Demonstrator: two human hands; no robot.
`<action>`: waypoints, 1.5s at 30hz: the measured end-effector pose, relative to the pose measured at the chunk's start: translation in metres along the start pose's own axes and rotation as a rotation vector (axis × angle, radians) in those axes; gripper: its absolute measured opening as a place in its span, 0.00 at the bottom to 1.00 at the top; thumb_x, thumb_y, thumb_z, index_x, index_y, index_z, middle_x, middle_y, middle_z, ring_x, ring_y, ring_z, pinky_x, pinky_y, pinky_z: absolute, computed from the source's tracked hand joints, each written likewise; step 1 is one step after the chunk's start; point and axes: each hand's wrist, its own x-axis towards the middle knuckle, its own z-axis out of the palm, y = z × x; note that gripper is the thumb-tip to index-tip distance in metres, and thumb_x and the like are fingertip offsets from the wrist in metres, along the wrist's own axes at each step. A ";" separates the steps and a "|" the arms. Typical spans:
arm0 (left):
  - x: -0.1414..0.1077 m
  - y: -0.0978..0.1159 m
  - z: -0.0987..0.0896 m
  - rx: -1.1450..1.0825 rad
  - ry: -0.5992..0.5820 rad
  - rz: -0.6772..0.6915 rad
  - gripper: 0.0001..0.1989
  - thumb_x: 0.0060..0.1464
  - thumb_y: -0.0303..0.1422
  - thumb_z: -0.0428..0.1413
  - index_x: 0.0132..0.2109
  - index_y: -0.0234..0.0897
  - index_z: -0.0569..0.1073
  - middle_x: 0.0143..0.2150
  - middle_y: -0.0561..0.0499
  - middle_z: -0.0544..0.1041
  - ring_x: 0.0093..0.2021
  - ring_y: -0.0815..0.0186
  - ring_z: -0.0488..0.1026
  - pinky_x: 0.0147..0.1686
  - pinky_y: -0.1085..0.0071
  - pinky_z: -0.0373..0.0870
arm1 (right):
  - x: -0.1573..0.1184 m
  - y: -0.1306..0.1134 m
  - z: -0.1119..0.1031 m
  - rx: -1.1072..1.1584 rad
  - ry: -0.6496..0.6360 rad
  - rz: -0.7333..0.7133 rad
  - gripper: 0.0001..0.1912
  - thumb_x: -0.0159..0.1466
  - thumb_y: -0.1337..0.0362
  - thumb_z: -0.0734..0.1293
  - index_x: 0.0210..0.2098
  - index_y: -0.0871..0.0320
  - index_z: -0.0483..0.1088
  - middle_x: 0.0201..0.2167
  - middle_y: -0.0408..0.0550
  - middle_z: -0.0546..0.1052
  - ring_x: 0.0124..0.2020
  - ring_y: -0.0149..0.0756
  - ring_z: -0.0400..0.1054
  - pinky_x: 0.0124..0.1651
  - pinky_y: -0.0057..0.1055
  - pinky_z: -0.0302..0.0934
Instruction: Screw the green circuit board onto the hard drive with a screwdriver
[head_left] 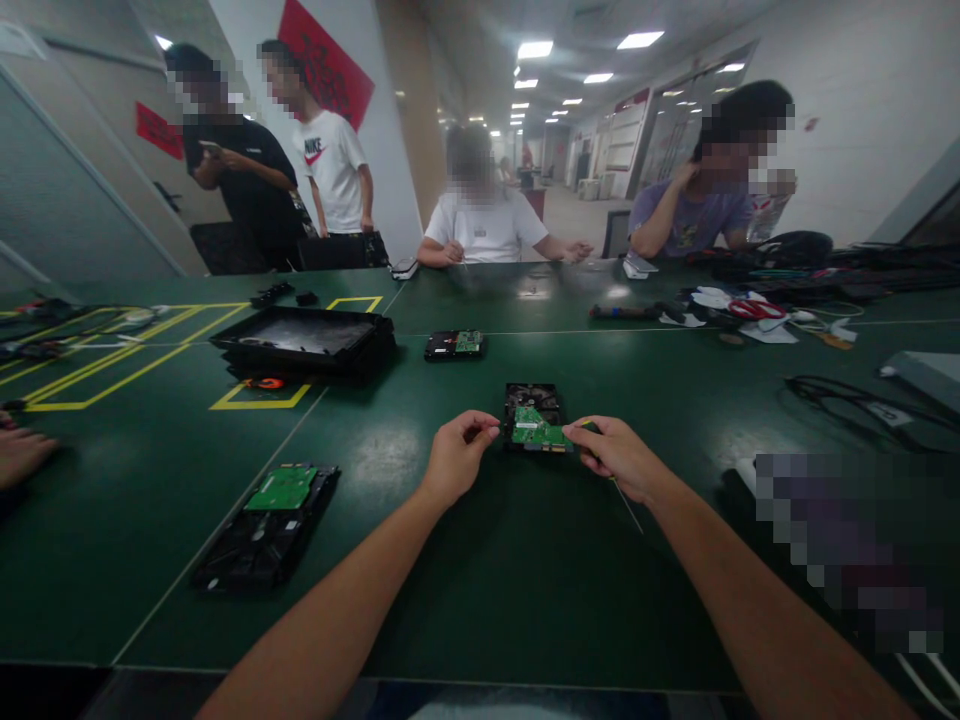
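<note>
A black hard drive with a green circuit board (534, 418) lies on the green table (465, 610), between my two hands. My left hand (463, 455) is at the drive's left edge, thumb and fingertips pinched together; whatever is between them is too small to name. At the drive's right edge, my right hand (611, 455) has its fingers closed round a screwdriver, with the yellow-and-dark handle end near the board and the thin shaft pointing down toward the table front.
More hard drives lie at left (274, 525) and beyond (454, 345). Stacked black trays (304, 340) stand back left. Cables (855, 400) and a grey box (926, 385) are at right. A person's hand (22, 450) rests at far left; several people are across the table.
</note>
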 end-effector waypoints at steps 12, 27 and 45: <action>-0.001 0.005 0.000 0.052 0.021 -0.090 0.20 0.64 0.52 0.55 0.38 0.38 0.74 0.30 0.52 0.77 0.30 0.66 0.74 0.31 0.71 0.68 | 0.001 0.003 0.004 0.013 -0.031 0.032 0.17 0.63 0.55 0.76 0.42 0.61 0.74 0.22 0.40 0.69 0.20 0.24 0.57 0.19 0.23 0.42; -0.001 0.001 0.000 0.101 -0.001 -0.065 0.17 0.65 0.49 0.53 0.40 0.40 0.74 0.32 0.52 0.78 0.30 0.65 0.74 0.32 0.70 0.67 | 0.001 0.001 0.003 0.099 -0.057 -0.016 0.26 0.57 0.67 0.78 0.54 0.59 0.73 0.26 0.40 0.72 0.21 0.23 0.57 0.21 0.21 0.42; -0.005 0.006 0.000 0.177 -0.101 0.027 0.16 0.60 0.45 0.61 0.49 0.41 0.75 0.38 0.51 0.79 0.34 0.64 0.75 0.35 0.68 0.70 | -0.002 -0.005 0.005 0.327 0.045 0.029 0.19 0.58 0.70 0.74 0.49 0.59 0.74 0.23 0.38 0.66 0.20 0.22 0.53 0.19 0.20 0.41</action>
